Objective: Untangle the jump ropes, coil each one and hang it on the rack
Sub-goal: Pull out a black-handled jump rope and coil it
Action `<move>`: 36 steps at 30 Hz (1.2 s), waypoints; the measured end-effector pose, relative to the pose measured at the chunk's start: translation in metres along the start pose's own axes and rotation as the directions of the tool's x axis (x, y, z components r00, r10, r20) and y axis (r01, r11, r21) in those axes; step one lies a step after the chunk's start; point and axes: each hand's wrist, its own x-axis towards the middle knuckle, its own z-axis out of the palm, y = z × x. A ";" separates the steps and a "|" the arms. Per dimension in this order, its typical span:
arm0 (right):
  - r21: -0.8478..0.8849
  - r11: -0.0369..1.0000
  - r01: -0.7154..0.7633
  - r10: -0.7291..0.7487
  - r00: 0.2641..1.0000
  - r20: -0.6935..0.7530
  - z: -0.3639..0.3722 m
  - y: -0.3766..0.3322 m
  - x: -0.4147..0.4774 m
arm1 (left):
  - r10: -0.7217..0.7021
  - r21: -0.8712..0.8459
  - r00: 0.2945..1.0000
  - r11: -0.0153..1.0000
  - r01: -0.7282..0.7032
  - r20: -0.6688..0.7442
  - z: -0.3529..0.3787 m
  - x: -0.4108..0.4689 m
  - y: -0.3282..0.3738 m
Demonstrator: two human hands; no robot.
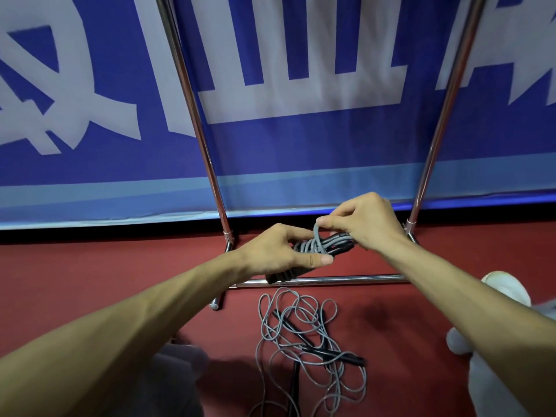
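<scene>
I hold a coiled jump rope [316, 246], grey cord wound around its black handles, at mid-height in front of the rack. My left hand [279, 251] grips the bundle from the left, thumb stretched along its underside. My right hand [358, 219] pinches a loop of the grey cord above the bundle. A tangle of grey jump ropes [304, 335] with black handles lies on the red floor below my hands. The metal rack [331, 279] stands behind, its two shiny uprights rising left and right and a low crossbar near the floor.
A blue banner [301, 145] with large white characters hangs behind the rack. White shoes [508, 288] show at the right edge. Grey trouser legs [177, 374] are at the bottom left. Red floor [90, 281] spreads around the pile.
</scene>
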 end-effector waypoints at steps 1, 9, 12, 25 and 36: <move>0.067 0.997 -0.037 0.035 0.999 0.029 0.001 -0.001 0.000 | -0.013 -0.015 1.000 1.000 0.012 -0.026 0.000 0.001 0.000; 0.484 0.849 -0.211 0.110 0.967 0.229 -0.008 -0.001 0.006 | -0.019 -0.233 0.990 0.972 -0.014 -0.139 -0.013 0.000 0.016; 0.575 0.798 -0.180 -0.001 0.954 0.300 -0.014 -0.007 0.007 | -0.026 -0.383 0.986 0.923 -0.040 -0.164 -0.032 -0.001 0.021; 0.187 0.976 -0.113 0.054 0.954 0.296 0.008 -0.015 0.006 | -0.142 -0.539 0.943 0.841 -0.045 -0.300 -0.029 0.016 0.028; 0.211 0.935 0.283 -0.237 0.946 -0.221 0.006 -0.023 -0.002 | -0.163 -0.338 0.907 0.941 0.024 -0.389 -0.031 0.018 0.014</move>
